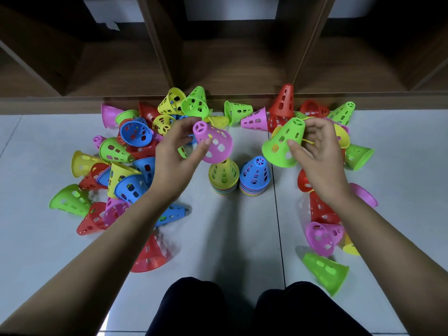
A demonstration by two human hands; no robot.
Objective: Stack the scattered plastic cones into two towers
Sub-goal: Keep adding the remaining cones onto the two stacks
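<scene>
Two towers (224,177) midfloor; left hand (173,154) grips pink cone (215,144), right hand (320,151) green cone (282,144).

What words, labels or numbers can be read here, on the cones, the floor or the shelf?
None can be read. The pink cone in the left hand and the green cone in the right hand bear only cut-out holes. The white patch in the wooden shelf looks blank.

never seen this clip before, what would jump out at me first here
The left hand grips a pink perforated plastic cone and the right hand a green perforated plastic cone, mid-frame. Just below stand a yellow-topped tower and a blue-topped tower of stacked cones, loose cones heaped on both sides.
</scene>
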